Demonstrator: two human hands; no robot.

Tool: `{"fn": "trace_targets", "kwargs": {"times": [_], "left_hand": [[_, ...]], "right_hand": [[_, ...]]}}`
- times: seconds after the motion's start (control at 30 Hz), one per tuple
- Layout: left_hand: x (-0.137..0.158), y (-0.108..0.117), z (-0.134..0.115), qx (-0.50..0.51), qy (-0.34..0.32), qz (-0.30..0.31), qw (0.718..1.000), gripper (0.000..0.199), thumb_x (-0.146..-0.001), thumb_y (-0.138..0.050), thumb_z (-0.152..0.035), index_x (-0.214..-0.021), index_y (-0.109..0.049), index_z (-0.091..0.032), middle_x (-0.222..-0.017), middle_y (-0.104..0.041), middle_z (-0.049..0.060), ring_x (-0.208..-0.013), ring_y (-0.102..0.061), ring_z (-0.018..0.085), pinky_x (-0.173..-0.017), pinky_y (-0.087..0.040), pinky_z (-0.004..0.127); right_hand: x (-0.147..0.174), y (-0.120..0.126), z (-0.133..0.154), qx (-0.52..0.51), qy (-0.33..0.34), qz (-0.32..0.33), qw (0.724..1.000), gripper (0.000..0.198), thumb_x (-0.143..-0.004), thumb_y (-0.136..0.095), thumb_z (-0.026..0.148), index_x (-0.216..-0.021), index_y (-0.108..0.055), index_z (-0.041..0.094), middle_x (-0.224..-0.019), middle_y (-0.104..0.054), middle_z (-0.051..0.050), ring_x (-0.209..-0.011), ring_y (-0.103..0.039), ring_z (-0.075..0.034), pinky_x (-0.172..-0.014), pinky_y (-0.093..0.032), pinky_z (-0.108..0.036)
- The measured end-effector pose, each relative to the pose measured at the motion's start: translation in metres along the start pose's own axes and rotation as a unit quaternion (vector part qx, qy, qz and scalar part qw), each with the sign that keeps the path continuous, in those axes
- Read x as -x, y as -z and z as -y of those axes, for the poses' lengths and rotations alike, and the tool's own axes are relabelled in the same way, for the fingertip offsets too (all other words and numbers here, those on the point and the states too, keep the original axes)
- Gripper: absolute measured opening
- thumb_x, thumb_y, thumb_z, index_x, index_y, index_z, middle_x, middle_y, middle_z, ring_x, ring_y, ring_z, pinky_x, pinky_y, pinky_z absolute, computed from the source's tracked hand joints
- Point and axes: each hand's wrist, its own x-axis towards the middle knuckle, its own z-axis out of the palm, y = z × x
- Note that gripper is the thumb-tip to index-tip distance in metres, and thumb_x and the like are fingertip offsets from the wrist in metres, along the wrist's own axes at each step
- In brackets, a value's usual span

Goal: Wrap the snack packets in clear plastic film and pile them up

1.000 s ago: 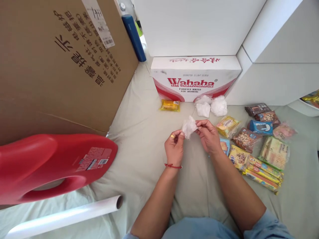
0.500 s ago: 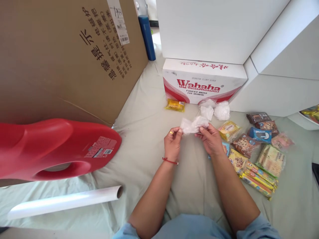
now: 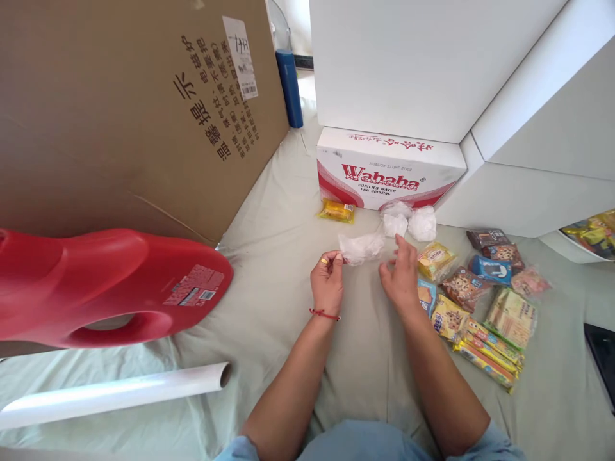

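My left hand [image 3: 328, 278] pinches one end of a crumpled clear plastic bag [image 3: 362, 248], which stretches out to the right above the cloth. My right hand [image 3: 401, 272] has its fingers apart and holds nothing, a little to the right of the bag's free end. Two more bunched plastic bags, one on the left [image 3: 395, 224] and one on the right [image 3: 423, 223], lie just beyond. Beside my right hand are a yellow wrapped snack [image 3: 436, 261] and a blue snack packet [image 3: 426, 296], the latter partly hidden by my wrist.
A Wahaha water carton [image 3: 389, 169] stands behind, with a yellow snack [image 3: 337, 210] before it. Several snack packets [image 3: 466, 286] lie right. At left are a large cardboard box [image 3: 120, 128], a red plastic jug [image 3: 120, 282] and a white roll [image 3: 115, 394]. A dark device [image 3: 600, 358] lies far right.
My right hand has let go of the plastic bag and opened, drawing slightly back from it. The left hand keeps its pinch. The view has shifted a little.
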Motion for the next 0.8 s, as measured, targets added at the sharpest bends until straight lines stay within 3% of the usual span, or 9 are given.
{"fn": "trace_targets", "kwargs": {"times": [0.07,0.13,0.23,0.33,0.4,0.5,0.6,0.67,0.8], "left_hand": [[0.002,0.000,-0.002,-0.046,-0.034,0.030,0.998,0.024,-0.088,-0.068,-0.043,-0.088,-0.071,-0.019,-0.082,-0.071,0.002,-0.081,-0.064,0.015,-0.083,-0.049,0.029],[0.005,0.000,-0.003,-0.063,-0.048,0.066,0.995,0.023,-0.090,-0.066,-0.042,-0.090,-0.072,-0.019,-0.084,-0.072,0.002,-0.081,-0.064,0.015,-0.083,-0.049,0.029],[0.005,0.000,-0.003,-0.057,-0.053,0.078,0.994,0.025,-0.091,-0.066,-0.044,-0.091,-0.071,-0.020,-0.083,-0.071,0.002,-0.081,-0.064,0.015,-0.083,-0.050,0.029],[-0.001,0.002,-0.002,-0.028,-0.040,0.030,0.998,0.028,-0.089,-0.068,-0.047,-0.087,-0.066,-0.020,-0.079,-0.067,0.000,-0.078,-0.061,0.014,-0.080,-0.049,0.026],[-0.005,0.003,0.001,0.017,-0.013,-0.003,1.000,0.031,-0.085,-0.071,-0.050,-0.084,-0.062,-0.021,-0.078,-0.063,-0.001,-0.075,-0.058,0.012,-0.075,-0.048,0.025],[-0.010,0.003,0.005,0.095,0.031,-0.035,0.994,0.036,-0.078,-0.074,-0.053,-0.084,-0.055,-0.022,-0.076,-0.057,-0.004,-0.069,-0.053,0.010,-0.069,-0.046,0.023],[-0.012,0.002,0.008,0.145,0.073,-0.044,0.986,0.039,-0.074,-0.077,-0.049,-0.083,-0.050,-0.023,-0.074,-0.054,-0.006,-0.068,-0.053,0.010,-0.069,-0.046,0.023],[-0.012,0.002,0.009,0.146,0.083,-0.054,0.984,0.038,-0.074,-0.077,-0.047,-0.082,-0.049,-0.023,-0.074,-0.054,-0.006,-0.069,-0.053,0.010,-0.070,-0.046,0.024],[-0.008,0.003,0.005,0.053,-0.014,-0.123,0.991,0.032,-0.083,-0.072,-0.048,-0.088,-0.056,-0.022,-0.086,-0.061,-0.002,-0.078,-0.057,0.011,-0.075,-0.045,0.023]], "right_hand": [[0.001,0.004,0.009,0.097,0.117,-0.029,0.988,0.068,-0.083,-0.060,0.019,-0.150,-0.047,0.020,-0.157,-0.039,-0.020,-0.144,-0.039,-0.038,-0.111,-0.040,-0.062],[0.001,0.008,0.017,0.128,0.198,-0.015,0.972,0.055,-0.087,-0.060,0.016,-0.142,-0.058,0.026,-0.160,-0.039,-0.014,-0.153,-0.024,-0.037,-0.120,-0.027,-0.064],[-0.001,0.010,0.017,0.079,0.228,0.026,0.970,0.023,-0.094,-0.059,0.019,-0.110,-0.073,0.029,-0.127,-0.069,-0.008,-0.144,-0.040,-0.033,-0.120,-0.029,-0.061],[-0.002,0.015,0.012,-0.048,0.157,0.087,0.983,0.014,-0.096,-0.060,0.028,-0.096,-0.074,0.026,-0.094,-0.074,-0.006,-0.107,-0.065,-0.027,-0.101,-0.051,-0.047],[-0.001,0.018,0.010,-0.154,0.061,0.116,0.979,0.014,-0.093,-0.065,0.036,-0.093,-0.074,0.026,-0.085,-0.072,-0.004,-0.080,-0.066,-0.021,-0.078,-0.057,-0.037],[-0.001,0.019,0.010,-0.313,-0.092,0.134,0.936,0.025,-0.085,-0.074,0.050,-0.090,-0.071,0.025,-0.069,-0.063,0.001,-0.058,-0.057,-0.015,-0.054,-0.050,-0.029],[-0.002,0.013,0.007,-0.403,-0.192,0.117,0.887,0.035,-0.077,-0.080,0.055,-0.090,-0.067,0.025,-0.061,-0.054,0.006,-0.048,-0.049,-0.012,-0.041,-0.039,-0.024],[-0.004,0.009,0.005,-0.422,-0.225,0.101,0.872,0.038,-0.073,-0.083,0.055,-0.088,-0.065,0.025,-0.061,-0.051,0.008,-0.044,-0.044,-0.009,-0.037,-0.032,-0.023],[-0.005,0.004,0.002,-0.428,-0.225,0.082,0.872,0.038,-0.074,-0.082,0.055,-0.087,-0.063,0.025,-0.058,-0.047,0.009,-0.042,-0.037,-0.008,-0.038,-0.026,-0.024]]}}
